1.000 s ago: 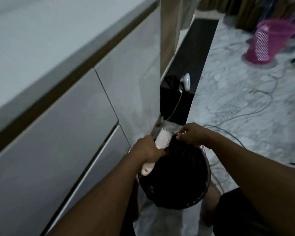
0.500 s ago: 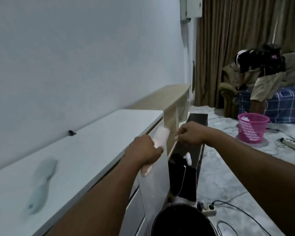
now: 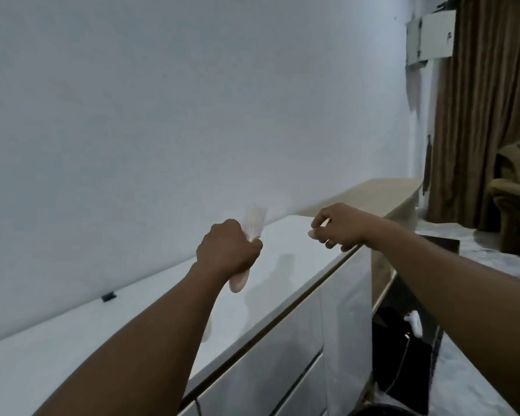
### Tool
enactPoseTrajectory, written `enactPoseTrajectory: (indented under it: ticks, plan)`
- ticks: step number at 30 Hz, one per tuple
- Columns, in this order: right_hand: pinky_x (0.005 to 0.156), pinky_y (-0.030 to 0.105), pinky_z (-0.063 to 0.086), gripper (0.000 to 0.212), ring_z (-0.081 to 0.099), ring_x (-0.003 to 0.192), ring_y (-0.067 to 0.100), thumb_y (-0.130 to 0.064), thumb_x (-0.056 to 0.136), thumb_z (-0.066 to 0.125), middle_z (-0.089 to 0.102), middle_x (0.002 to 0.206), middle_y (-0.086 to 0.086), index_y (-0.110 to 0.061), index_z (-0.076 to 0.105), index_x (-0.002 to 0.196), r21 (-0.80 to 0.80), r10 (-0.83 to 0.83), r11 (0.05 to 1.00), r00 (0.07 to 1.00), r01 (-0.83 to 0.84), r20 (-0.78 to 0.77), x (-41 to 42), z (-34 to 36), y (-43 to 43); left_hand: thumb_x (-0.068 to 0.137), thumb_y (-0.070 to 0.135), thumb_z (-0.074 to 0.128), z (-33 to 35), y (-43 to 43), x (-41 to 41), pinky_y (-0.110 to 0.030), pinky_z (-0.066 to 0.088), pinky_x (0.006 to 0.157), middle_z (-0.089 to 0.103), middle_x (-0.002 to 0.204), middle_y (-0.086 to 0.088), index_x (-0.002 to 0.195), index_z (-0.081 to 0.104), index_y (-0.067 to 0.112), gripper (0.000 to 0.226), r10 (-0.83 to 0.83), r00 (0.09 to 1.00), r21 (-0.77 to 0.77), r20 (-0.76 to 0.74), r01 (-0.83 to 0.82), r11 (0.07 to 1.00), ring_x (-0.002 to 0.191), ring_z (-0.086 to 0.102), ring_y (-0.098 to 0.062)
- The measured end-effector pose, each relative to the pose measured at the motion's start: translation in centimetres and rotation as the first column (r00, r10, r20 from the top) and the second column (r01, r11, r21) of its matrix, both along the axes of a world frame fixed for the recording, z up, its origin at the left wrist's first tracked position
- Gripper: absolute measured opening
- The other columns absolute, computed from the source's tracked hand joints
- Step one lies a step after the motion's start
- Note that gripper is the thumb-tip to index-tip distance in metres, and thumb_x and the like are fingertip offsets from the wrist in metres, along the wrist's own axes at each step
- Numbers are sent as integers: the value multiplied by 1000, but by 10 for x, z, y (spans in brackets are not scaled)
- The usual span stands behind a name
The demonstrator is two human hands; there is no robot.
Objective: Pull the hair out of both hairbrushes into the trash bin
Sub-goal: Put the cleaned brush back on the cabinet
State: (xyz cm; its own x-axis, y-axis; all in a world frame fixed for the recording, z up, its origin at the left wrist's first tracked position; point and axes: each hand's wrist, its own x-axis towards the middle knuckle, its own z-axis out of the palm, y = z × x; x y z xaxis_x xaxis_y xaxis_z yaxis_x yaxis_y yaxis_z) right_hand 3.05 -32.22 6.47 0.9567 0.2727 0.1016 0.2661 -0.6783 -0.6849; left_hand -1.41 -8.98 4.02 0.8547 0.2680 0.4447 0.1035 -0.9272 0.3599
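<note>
Your left hand [image 3: 227, 253] is fisted around the handle of the pale hairbrush [image 3: 248, 241], held above the white cabinet top [image 3: 285, 250]. Its long axis runs near upright, bristled head up and blurred, handle end down. Your right hand [image 3: 338, 228], well apart, has fingertips pinched together; what they hold cannot be made out.

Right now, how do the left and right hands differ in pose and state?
The left hand is a closed fist wrapped round the pale pink plastic hairbrush, bristles up; the right hand only pinches its fingertips, too blurred to show any hair. The left sits lower and nearer. Both hover above the white cabinet top.
</note>
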Motion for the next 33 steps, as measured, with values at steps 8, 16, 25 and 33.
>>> enactPoseTrajectory:
  ticks: [8, 16, 25, 33]
  plan:
    - [64, 32, 53, 37, 64, 77, 22, -37, 91, 65, 72, 100, 16, -7, 65, 113, -71, 133, 989, 991, -132, 3, -2, -41, 137, 78, 49, 54, -42, 118, -39, -31, 47, 64, 65, 87, 1, 94, 59, 18, 35, 251, 965, 3, -74, -251, 968, 78, 64, -23]
    - [93, 39, 48, 63, 58, 117, 33, -58, 88, 57, 56, 130, 11, -18, 43, 134, -232, 140, 965, 987, -120, 73, -20, -118, 230, 84, 50, 51, -92, 163, -59, -30, 43, 68, 50, 78, 7, 98, 56, 22, 32, 369, 910, 54, -190, -366, 929, 79, 56, -22]
    - [80, 32, 48, 50, 64, 102, 31, -31, 87, 59, 63, 119, 11, -16, 48, 134, -221, 256, 951, 953, -218, 161, -21, -134, 264, 83, 38, 56, -105, 176, -73, -28, 38, 68, 48, 80, 6, 94, 52, 21, 21, 445, 863, 49, -238, -447, 893, 79, 52, -22]
    - [86, 35, 47, 54, 62, 107, 31, -33, 88, 59, 62, 122, 11, -18, 45, 138, -201, 335, 933, 925, -299, 180, -29, -140, 293, 86, 40, 57, -107, 182, -88, -28, 38, 70, 45, 75, 7, 91, 50, 21, 21, 484, 836, -45, -257, -511, 858, 83, 57, -23]
